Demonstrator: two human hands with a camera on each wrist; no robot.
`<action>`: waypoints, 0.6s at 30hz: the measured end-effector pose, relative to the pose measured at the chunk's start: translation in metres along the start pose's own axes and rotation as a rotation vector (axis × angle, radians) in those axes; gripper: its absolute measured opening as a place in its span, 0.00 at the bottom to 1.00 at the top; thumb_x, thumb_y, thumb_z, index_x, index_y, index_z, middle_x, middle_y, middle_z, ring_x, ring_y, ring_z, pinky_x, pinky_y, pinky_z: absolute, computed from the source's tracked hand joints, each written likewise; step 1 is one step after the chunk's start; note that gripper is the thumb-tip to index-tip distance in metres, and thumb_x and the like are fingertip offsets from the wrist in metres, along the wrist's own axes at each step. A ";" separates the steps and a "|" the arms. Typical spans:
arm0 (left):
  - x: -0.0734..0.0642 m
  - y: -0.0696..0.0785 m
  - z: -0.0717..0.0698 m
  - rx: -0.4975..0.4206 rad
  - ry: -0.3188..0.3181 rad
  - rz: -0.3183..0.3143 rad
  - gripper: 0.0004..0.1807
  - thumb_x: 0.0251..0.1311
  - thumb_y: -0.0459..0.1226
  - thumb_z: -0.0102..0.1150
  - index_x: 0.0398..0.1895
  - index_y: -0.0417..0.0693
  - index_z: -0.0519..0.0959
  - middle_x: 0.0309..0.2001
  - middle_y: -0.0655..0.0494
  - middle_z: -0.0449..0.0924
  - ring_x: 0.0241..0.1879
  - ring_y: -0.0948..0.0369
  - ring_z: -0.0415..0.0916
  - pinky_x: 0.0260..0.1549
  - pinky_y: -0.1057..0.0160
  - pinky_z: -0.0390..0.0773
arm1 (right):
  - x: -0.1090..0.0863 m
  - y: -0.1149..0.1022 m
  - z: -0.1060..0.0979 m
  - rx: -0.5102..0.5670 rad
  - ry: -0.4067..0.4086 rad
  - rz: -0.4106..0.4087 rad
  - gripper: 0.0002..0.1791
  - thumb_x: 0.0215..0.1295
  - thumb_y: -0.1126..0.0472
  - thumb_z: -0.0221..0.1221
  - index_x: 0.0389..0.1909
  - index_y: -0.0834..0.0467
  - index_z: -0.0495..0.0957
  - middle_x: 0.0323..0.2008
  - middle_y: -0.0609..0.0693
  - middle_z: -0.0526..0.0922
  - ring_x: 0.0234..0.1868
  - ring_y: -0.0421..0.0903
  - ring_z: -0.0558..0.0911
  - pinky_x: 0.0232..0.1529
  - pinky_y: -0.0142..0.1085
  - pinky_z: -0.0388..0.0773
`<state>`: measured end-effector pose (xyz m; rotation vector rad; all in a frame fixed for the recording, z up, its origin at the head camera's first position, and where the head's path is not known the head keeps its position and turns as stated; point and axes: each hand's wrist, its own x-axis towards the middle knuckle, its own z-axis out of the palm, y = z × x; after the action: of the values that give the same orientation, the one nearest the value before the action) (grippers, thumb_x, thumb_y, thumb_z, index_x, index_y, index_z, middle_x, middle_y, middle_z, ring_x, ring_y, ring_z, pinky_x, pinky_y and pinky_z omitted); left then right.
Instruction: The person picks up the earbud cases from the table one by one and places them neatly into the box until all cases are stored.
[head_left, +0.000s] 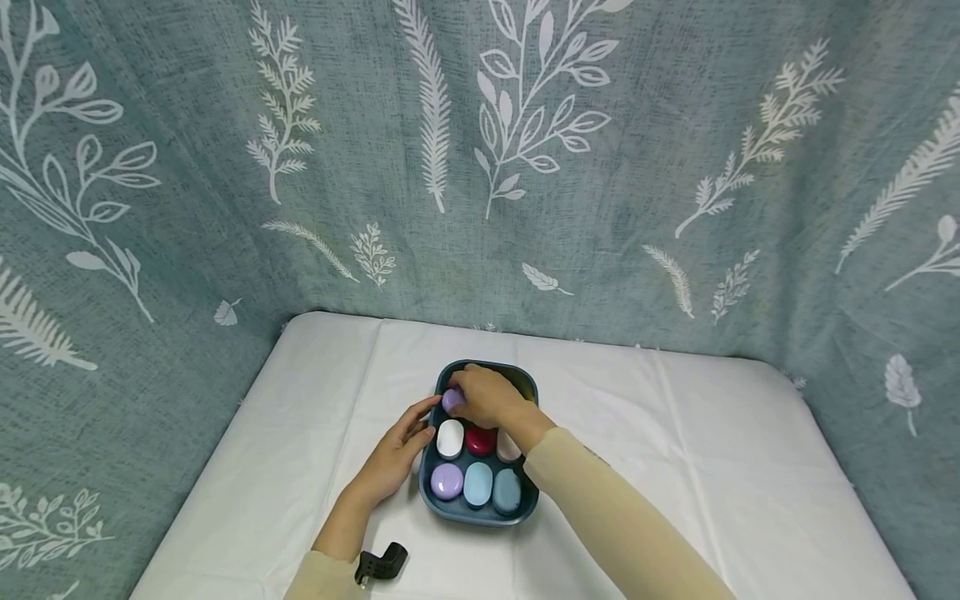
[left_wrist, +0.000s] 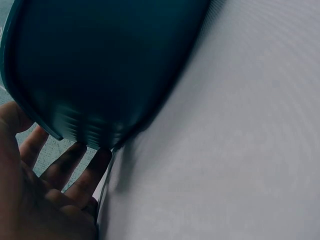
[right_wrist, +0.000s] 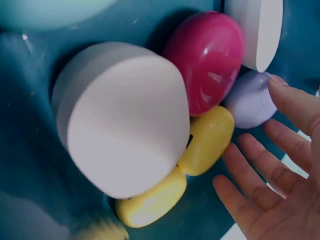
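Note:
My right hand (head_left: 491,398) reaches into the far left of a dark blue tray (head_left: 480,521) and pinches a smooth, rounded lilac piece (head_left: 452,401) between thumb and fingers. In the right wrist view, this lilac piece (right_wrist: 250,102) lies by a magenta piece (right_wrist: 207,62); two yellow ones (right_wrist: 207,140) sit near the fingers. My left hand (head_left: 390,458) touches the tray's left side with extended fingers, its fingertips against the outer wall in the left wrist view. Nearer in the tray stand white (head_left: 450,439), red (head_left: 481,441) and pale pink (head_left: 508,447) pieces.
The tray's near row holds another lilac piece (head_left: 447,481), a light blue one (head_left: 477,483) and a grey-blue one (head_left: 506,492). A white cloth (head_left: 637,467) covers the table. Patterned teal curtains (head_left: 600,250) hang behind and at both sides. A black device (head_left: 382,562) sits at the left wrist.

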<state>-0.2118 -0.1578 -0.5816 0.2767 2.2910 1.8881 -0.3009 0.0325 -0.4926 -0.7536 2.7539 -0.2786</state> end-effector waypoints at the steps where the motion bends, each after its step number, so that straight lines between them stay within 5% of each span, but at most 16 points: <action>1: 0.000 0.000 0.000 -0.003 0.001 -0.007 0.25 0.79 0.48 0.50 0.76 0.76 0.65 0.79 0.60 0.61 0.77 0.47 0.63 0.75 0.35 0.60 | -0.001 0.000 -0.001 0.010 -0.002 0.007 0.25 0.72 0.50 0.65 0.65 0.53 0.79 0.62 0.55 0.80 0.64 0.51 0.80 0.71 0.47 0.74; 18: 0.007 -0.003 -0.021 0.021 0.007 0.004 0.30 0.80 0.48 0.50 0.81 0.73 0.57 0.81 0.56 0.59 0.76 0.48 0.65 0.76 0.40 0.60 | -0.016 0.017 -0.030 0.212 0.152 -0.031 0.27 0.73 0.48 0.63 0.69 0.54 0.76 0.62 0.56 0.79 0.63 0.54 0.81 0.67 0.52 0.77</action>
<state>-0.2237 -0.1770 -0.5810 0.2776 2.3173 1.8711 -0.3045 0.0587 -0.4656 -0.7471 2.7940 -0.6472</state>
